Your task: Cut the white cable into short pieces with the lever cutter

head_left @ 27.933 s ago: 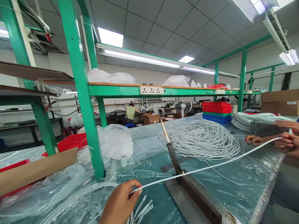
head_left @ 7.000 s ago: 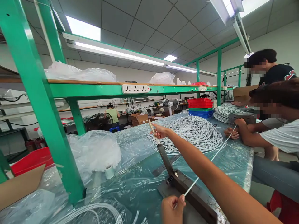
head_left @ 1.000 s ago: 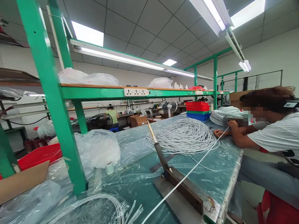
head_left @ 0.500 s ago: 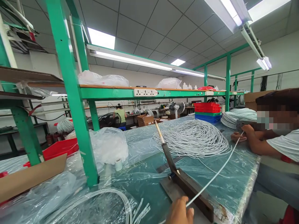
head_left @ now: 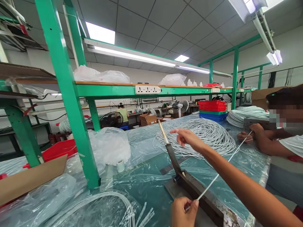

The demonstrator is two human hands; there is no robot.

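Observation:
At the bottom centre, my left hand (head_left: 183, 210) pinches a white cable (head_left: 219, 174) between thumb and fingers. The cable runs taut over a steel lever cutter (head_left: 201, 195) toward a co-worker's hands at the right. My right hand (head_left: 186, 137) is held out above the bench, index finger stretched and the other fingers loosely bent, with nothing in it. Just left of its fingertip rises the cutter's raised lever handle (head_left: 163, 132); a small gap seems to lie between them. A large coil of white cable (head_left: 210, 135) lies behind my right hand and forearm.
A co-worker's hand (head_left: 257, 128) grips the cable's far part at the right. Red and blue trays (head_left: 212, 110) stand behind the coil. A green post (head_left: 71, 104), a plastic bag (head_left: 111, 146), a white roll (head_left: 120, 166) and cut cables (head_left: 118, 195) are on the left.
My right arm has come in from the right, its hand now beside the lever handle. My left hand still holds the cable at the cutter. The view has shifted slightly.

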